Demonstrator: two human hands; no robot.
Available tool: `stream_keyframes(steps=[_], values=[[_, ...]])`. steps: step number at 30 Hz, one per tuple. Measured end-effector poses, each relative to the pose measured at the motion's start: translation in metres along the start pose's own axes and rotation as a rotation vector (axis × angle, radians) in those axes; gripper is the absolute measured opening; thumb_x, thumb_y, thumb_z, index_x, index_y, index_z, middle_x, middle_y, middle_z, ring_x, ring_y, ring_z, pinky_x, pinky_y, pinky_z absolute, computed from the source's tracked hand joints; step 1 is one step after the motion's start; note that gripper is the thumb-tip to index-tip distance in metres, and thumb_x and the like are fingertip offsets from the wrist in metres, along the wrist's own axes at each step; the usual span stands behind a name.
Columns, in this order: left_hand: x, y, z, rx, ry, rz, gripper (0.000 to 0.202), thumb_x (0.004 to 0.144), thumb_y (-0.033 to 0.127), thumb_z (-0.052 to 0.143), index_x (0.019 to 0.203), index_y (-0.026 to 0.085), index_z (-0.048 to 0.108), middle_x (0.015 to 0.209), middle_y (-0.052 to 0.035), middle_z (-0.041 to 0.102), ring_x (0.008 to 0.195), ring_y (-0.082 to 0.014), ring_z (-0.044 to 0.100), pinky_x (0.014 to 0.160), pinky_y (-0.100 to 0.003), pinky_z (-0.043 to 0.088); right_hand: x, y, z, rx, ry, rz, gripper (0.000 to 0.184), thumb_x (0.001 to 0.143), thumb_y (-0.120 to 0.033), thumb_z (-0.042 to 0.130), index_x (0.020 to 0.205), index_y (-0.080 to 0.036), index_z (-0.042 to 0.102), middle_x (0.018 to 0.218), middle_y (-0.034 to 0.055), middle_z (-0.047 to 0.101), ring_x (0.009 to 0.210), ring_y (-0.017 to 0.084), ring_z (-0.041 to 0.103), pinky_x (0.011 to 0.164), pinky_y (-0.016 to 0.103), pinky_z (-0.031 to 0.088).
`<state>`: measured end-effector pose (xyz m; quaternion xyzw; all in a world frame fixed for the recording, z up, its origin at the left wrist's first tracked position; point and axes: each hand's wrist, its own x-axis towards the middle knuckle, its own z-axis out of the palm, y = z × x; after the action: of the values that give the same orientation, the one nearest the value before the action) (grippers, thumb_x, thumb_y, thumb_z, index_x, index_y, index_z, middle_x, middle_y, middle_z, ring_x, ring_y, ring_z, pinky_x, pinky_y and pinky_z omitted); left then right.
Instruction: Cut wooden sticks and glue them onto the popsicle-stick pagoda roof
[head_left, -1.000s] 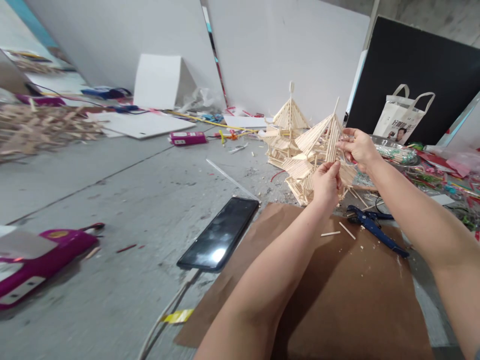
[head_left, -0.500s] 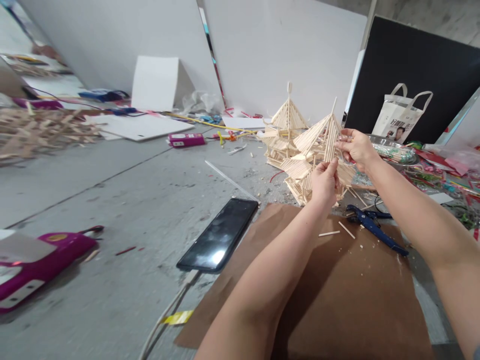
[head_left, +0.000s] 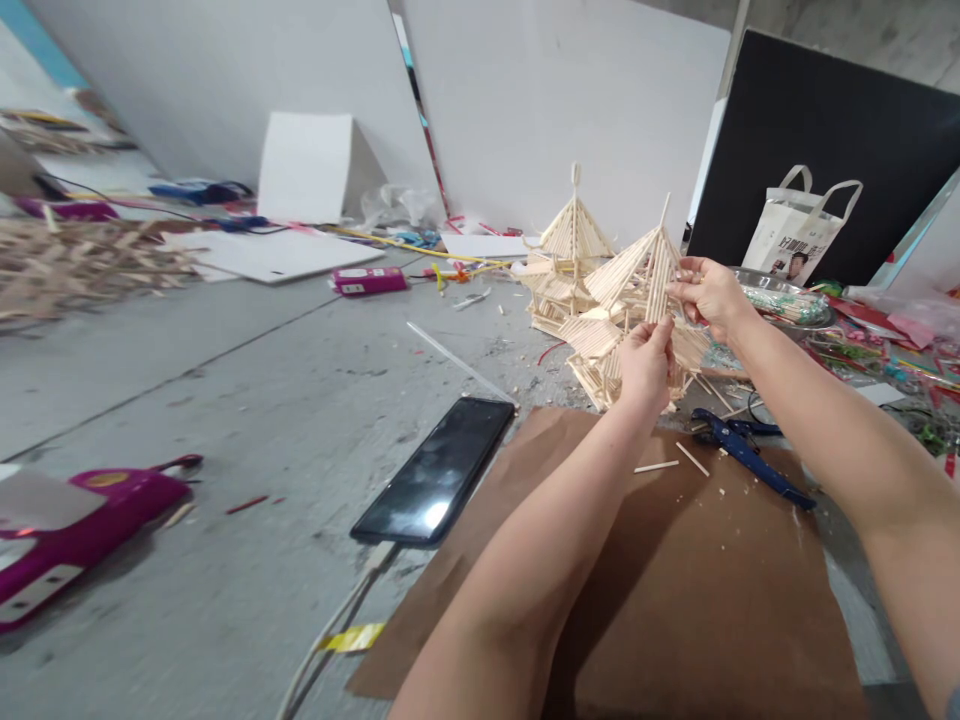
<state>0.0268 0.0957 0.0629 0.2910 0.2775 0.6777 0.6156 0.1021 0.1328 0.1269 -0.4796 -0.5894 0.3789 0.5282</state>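
Note:
In front of me stands a model pagoda (head_left: 592, 337) built of thin pale wooden sticks, with a pointed roof (head_left: 630, 272) and flared lower eaves. My left hand (head_left: 646, 360) is closed at the lower edge of the roof's near face, its thumb and fingertips pinched together. Higher up, along the roof's right side, my right hand (head_left: 706, 295) pinches that edge with bent fingers. The fingers hide whether a separate stick lies between them. Behind to the left rises a second stick pagoda (head_left: 576, 235) with a finial on top.
A brown sheet (head_left: 697, 600) carries a blue-handled cutter (head_left: 750, 458) and stick offcuts. Left of it lies a phone (head_left: 435, 470) with a cable. Magenta devices (head_left: 97, 535) rest on the grey floor. A tote bag (head_left: 795, 235) and a tray of sticks (head_left: 784, 305) are at the right.
Both hands keep their hold on the pagoda roof almost unmoved. The whole view has shifted very slightly.

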Motion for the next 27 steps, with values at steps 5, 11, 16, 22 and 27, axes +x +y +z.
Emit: stream_keyframes(steps=[5, 11, 16, 22, 27], values=[[0.000, -0.001, 0.000, 0.006, 0.004, 0.002, 0.033, 0.070, 0.032, 0.065, 0.055, 0.017, 0.039, 0.037, 0.0099, 0.035, 0.027, -0.0014, 0.028, 0.031, -0.017, 0.017, -0.005, -0.001, -0.010, -0.038, 0.052, -0.043, 0.029, 0.069, -0.014, 0.062, 0.089, -0.020, 0.041, 0.073, -0.0053, 0.052, 0.034, 0.002, 0.037, 0.031, 0.019, 0.025], [-0.005, 0.002, -0.001, -0.059, -0.057, -0.094, 0.030, 0.068, 0.034, 0.065, 0.060, 0.018, 0.041, 0.039, 0.0104, 0.036, 0.027, -0.0014, 0.028, 0.031, -0.017, 0.017, -0.045, 0.024, -0.070, -0.192, 0.161, -0.077, 0.022, 0.072, -0.033, 0.058, 0.087, -0.020, 0.051, 0.074, -0.0001, 0.058, 0.040, 0.005, 0.044, 0.037, 0.021, 0.033], [-0.005, 0.000, -0.003, -0.123, -0.086, -0.130, 0.024, 0.068, 0.031, 0.065, 0.063, 0.016, 0.047, 0.041, 0.0098, 0.037, 0.027, -0.0013, 0.028, 0.031, -0.017, 0.019, -0.078, 0.078, -0.126, -0.811, 0.112, 0.114, 0.021, 0.074, -0.036, 0.053, 0.086, -0.019, 0.059, 0.071, 0.0037, 0.064, 0.054, 0.013, 0.056, 0.057, 0.028, 0.043], [-0.007, -0.003, -0.004, -0.125, -0.114, -0.121, 0.021, 0.069, 0.031, 0.064, 0.065, 0.016, 0.051, 0.041, 0.0092, 0.038, 0.028, -0.0017, 0.030, 0.032, -0.018, 0.019, -0.080, 0.108, -0.169, -1.364, 0.166, 0.454, 0.034, 0.078, -0.040, 0.045, 0.097, -0.020, 0.064, 0.103, 0.0146, 0.065, 0.095, 0.030, 0.060, 0.073, 0.038, 0.043], [-0.012, -0.001, -0.002, -0.103, -0.117, -0.088, 0.024, 0.068, 0.035, 0.066, 0.065, 0.016, 0.052, 0.041, 0.0092, 0.039, 0.028, -0.0018, 0.030, 0.031, -0.019, 0.018, -0.079, 0.120, -0.197, -1.405, 0.293, 0.697, 0.042, 0.076, -0.044, 0.048, 0.101, -0.015, 0.065, 0.111, 0.0200, 0.061, 0.101, 0.034, 0.057, 0.077, 0.042, 0.044]])
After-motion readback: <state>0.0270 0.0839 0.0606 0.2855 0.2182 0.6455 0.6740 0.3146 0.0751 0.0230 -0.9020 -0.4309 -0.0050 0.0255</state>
